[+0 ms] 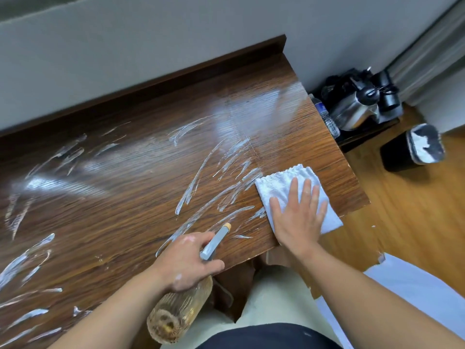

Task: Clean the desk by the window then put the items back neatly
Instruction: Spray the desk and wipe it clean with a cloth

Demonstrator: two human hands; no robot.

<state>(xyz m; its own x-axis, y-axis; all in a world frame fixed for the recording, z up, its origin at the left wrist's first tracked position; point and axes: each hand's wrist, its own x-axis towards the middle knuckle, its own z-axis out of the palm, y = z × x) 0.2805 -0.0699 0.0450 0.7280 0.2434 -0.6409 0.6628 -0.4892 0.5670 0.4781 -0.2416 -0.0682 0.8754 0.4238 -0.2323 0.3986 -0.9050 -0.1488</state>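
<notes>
Streaked with white foam [193,183], the desk [130,159] bears a cloth [281,187] at its near right corner under the flat, spread right hand [299,220], while the left hand [186,263] grips a spray bottle [178,308] whose mist might overshoot onto the kettle [354,109] beyond the right edge.

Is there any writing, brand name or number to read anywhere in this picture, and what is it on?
No text can be read.
Plastic bottle beside the desk: blue label, print too small and blurred to read.
Spray bottle in the left hand: no label shows.
Kettle, bin, cloth: no markings visible.
</notes>
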